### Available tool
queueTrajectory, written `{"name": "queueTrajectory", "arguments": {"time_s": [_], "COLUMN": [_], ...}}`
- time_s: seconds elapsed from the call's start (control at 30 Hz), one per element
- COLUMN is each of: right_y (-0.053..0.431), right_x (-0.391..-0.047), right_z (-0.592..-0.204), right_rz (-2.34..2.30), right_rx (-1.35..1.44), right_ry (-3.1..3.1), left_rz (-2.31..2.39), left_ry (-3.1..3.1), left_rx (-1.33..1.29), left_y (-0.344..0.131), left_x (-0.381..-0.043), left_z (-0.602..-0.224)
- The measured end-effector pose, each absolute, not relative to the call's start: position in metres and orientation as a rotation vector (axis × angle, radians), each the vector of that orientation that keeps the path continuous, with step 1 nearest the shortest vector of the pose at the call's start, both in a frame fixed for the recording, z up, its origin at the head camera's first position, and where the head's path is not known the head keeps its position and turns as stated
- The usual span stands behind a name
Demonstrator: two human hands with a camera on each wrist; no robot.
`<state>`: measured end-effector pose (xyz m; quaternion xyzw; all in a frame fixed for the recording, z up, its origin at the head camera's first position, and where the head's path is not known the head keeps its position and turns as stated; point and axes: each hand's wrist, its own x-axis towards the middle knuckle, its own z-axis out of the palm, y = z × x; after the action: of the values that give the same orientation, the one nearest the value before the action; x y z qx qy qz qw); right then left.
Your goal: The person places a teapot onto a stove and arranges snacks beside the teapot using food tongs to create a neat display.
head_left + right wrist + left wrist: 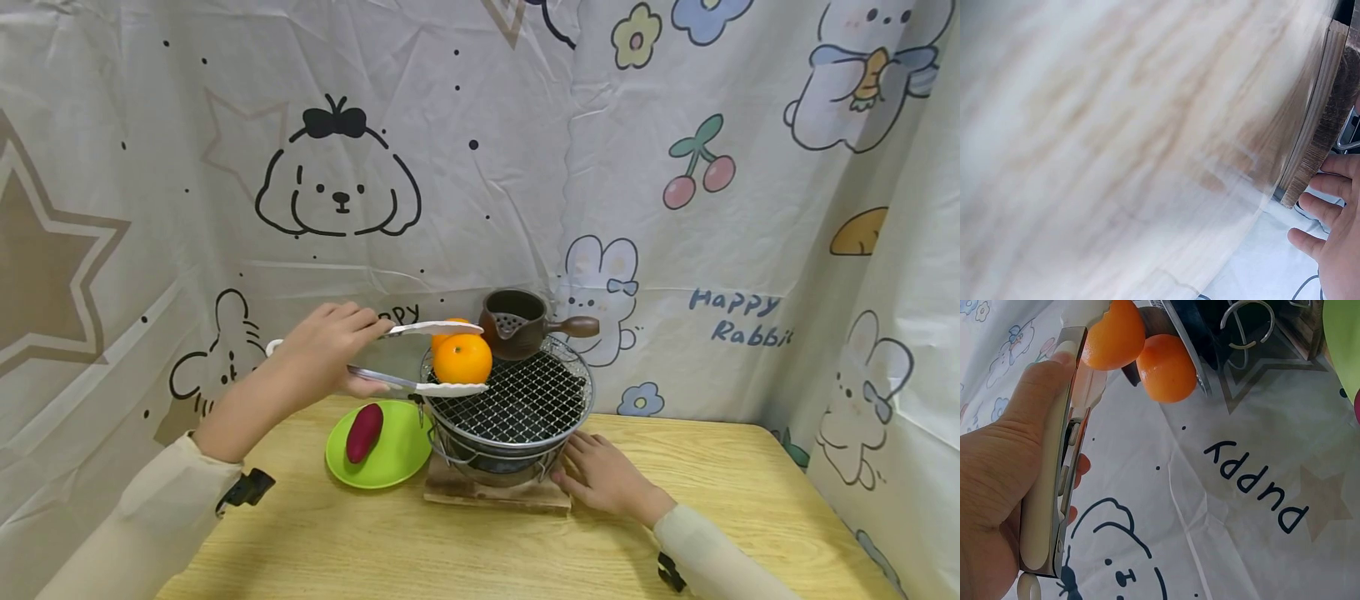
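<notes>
My left hand [322,350] grips a pair of tongs [1040,481] with white scalloped tips. An orange [462,360] is between those tips, over the left side of a round grill [528,400] with a wire mesh. Just behind it a second orange [1167,369] sits by the grill's rim. My right hand [611,479] is low at the grill's right side, fingers loosely extended by the wooden board [495,497] under the grill; whether they press on it I cannot tell. In the right wrist view the fingers [1319,209] lie beside the board's edge.
A brown side-handled teapot [517,337] stands at the back of the grill, its handle pointing right. Left of the grill, a green plate [405,468] holds a purple sweet potato [364,433]. A wooden table [337,542] bears everything, with a printed curtain [465,208] behind.
</notes>
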<state>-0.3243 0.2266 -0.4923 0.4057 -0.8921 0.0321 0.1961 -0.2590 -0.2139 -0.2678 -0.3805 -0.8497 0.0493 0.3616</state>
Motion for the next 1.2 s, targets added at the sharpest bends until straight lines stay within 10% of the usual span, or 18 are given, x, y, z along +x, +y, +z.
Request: {"name": "queueTrajectory", "arguments": {"time_s": [1.2], "right_y": [0.2259], "right_x": [-0.3243], "right_z": [-0.4873], "right_rz": [0.132], "right_rx": [1.139], "right_ry": [-2.541], "left_rz": [0.128], "left_ry": [-2.254], "left_rx": [-1.046], "left_y": [-0.2119], "left_x": [-0.2671], "left_z": [-0.2713]}}
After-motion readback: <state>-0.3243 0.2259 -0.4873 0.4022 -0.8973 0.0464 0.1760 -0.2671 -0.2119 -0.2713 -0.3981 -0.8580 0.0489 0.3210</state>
